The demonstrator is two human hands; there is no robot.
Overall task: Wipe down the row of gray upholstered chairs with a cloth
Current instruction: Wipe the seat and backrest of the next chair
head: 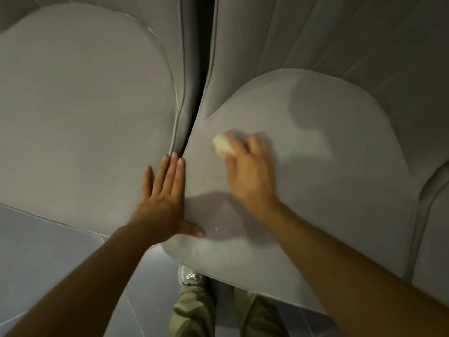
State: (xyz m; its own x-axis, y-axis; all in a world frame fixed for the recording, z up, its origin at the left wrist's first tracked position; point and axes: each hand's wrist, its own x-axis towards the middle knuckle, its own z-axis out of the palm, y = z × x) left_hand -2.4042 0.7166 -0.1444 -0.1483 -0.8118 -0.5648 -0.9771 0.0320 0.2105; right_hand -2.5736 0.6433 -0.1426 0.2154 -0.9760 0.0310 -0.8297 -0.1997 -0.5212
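Head view: the left hand [165, 198] lies flat with its fingers straight and close together, holding nothing; its fingertips reach the narrow dark gap [194, 105] between two seats, and its thumb is spread out onto the near edge of the right chair seat [315, 190]. Just to the right of it, and apart from it, the right hand [247, 171] rests palm down on that same seat, its fingers curled over a small wadded pale cloth [222, 145]. The cloth shows only at the fingertips, on the side toward the gap; the rest is hidden under the hand, and both are blurred, so the exact grip is hard to make out. The left chair seat [85, 117] spreads out to the left of the left hand, cut off by the frame's edge. Beyond both hands rise the ribbed backrests [340, 32], cut off at the top. Far right of the right forearm, only a sliver of a third chair [435, 215] shows. Below the wrists lies grey tiled floor [36, 239]; between the forearms are a grey shoe [190, 276] and olive trousers [194, 310], partly hidden under the seat's front edge.
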